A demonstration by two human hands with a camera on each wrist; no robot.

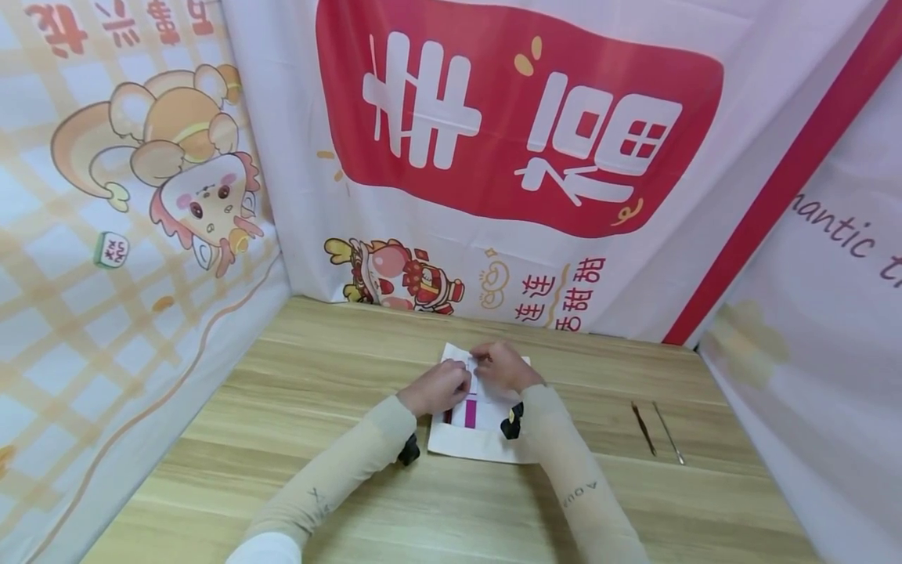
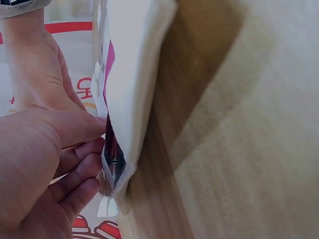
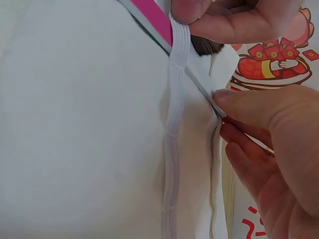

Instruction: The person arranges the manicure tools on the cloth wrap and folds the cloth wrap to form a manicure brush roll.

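A white fabric tool holder lies on the table under both hands. Across it runs a white elastic band. My left hand pinches this band between thumb and finger, beside a brush with a dark red handle and brown bristles. A flat white strip with a magenta part passes beneath the band. In the right wrist view, my right hand pinches the strip's far end at the holder's edge. Fingers partly hide that tip, so its shape cannot be made out.
To the right on the wooden table lie dark tweezers-like tool and a thin metal rod. Printed cloth walls enclose the table at the back and both sides.
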